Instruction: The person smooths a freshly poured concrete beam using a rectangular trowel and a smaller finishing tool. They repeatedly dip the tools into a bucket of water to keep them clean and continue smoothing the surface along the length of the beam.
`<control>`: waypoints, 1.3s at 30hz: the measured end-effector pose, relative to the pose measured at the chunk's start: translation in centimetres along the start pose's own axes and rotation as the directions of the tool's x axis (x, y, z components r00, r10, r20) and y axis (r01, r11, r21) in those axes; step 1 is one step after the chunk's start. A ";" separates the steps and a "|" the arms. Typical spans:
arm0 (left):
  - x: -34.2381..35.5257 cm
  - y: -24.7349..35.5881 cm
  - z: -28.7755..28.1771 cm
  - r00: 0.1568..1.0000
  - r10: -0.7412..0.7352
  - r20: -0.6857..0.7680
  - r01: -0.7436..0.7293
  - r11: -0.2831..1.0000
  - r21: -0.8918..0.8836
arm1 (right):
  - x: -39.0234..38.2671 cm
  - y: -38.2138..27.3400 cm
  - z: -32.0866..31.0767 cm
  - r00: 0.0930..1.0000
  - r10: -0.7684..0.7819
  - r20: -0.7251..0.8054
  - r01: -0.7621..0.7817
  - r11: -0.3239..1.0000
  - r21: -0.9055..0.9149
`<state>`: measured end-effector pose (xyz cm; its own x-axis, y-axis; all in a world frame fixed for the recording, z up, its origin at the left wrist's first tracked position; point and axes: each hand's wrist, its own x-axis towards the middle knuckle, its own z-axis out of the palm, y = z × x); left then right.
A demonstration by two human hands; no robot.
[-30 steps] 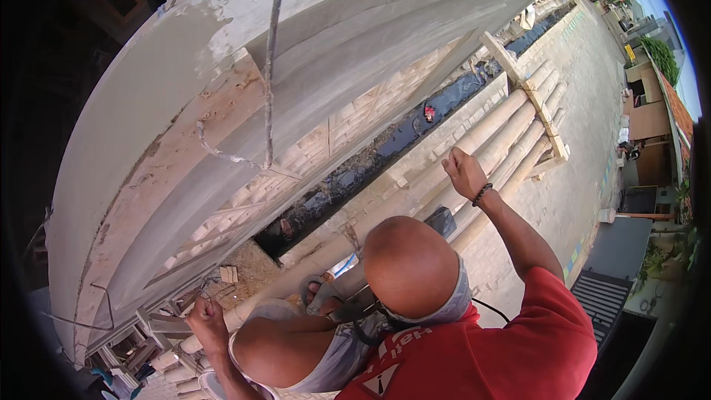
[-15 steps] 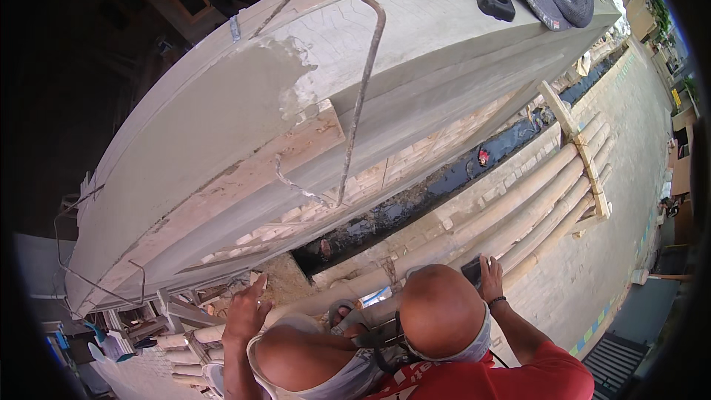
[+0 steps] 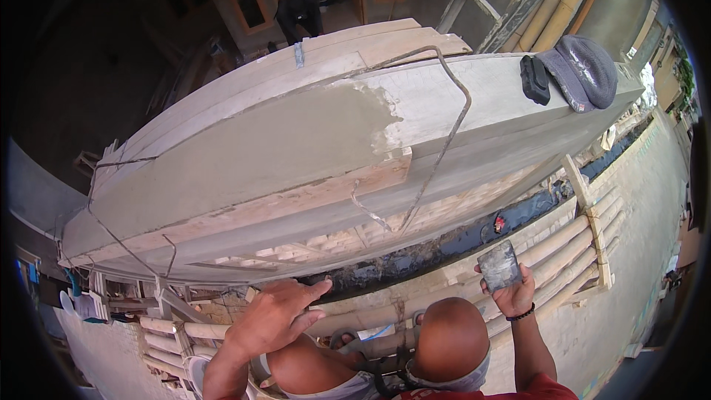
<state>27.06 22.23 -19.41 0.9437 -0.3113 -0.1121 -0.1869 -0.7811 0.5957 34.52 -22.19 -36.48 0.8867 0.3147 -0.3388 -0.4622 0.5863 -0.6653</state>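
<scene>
Since half a second ago, the block is rising from beside the knee to above the bamboo rails, the left hand is moving out toward the ledge with its thumb and forefinger parting, and the whole view is shifting.

The long, curved, pale-grey concrete ledge point(image 3: 496, 89) is filling the middle, with a smooth, darker grey plaster patch point(image 3: 296, 141) covering its left part up to a ragged right border. Along its front edge, a narrow channel of dark water point(image 3: 444, 247) is running below, and a pale bamboo-pole scaffold point(image 3: 552, 243) is lying nearer the person. Room for moving is opening between that front edge and the poles.

Two bent steel rods are standing in the way: the brown right rod point(image 3: 466, 100) is arching over the ledge beyond the patch and hanging past the front edge; the thin left rod point(image 3: 111, 215) is looping around the left end. Near the right end, a grey fabric cap point(image 3: 585, 74) is resting, a black oblong case point(image 3: 535, 80) just beside it.

The left hand point(image 3: 278, 315) is hovering before the front edge, thumb and forefinger apart, visibly gripping nothing. The right hand point(image 3: 515, 292), beyond the channel's near side, is holding the scuffed, dark-grey rectangular block point(image 3: 500, 265) upright, fingers curling round its lower part.
</scene>
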 end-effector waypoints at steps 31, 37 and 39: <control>6.0 -0.6 6.9 0.933 -0.270 0.238 0.355 0.587 -0.728 | 8.2 -0.5 14.1 0.561 0.065 0.825 0.816 0.123 -0.564; 7.4 -2.0 8.5 0.893 -0.223 0.392 0.449 0.370 -0.813 | 8.6 0.8 15.2 0.503 0.079 0.861 0.808 0.311 -0.501; 6.9 -1.5 9.1 0.950 -0.142 0.278 0.312 0.481 -0.819 | 9.6 1.5 13.5 0.528 -0.013 0.849 0.740 0.498 -0.452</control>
<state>31.40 16.35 -28.36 0.8473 -0.3350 -0.4121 0.4277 -0.0296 0.9034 42.15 -8.18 -31.74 0.4647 0.7927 0.3946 0.4303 0.1873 -0.8830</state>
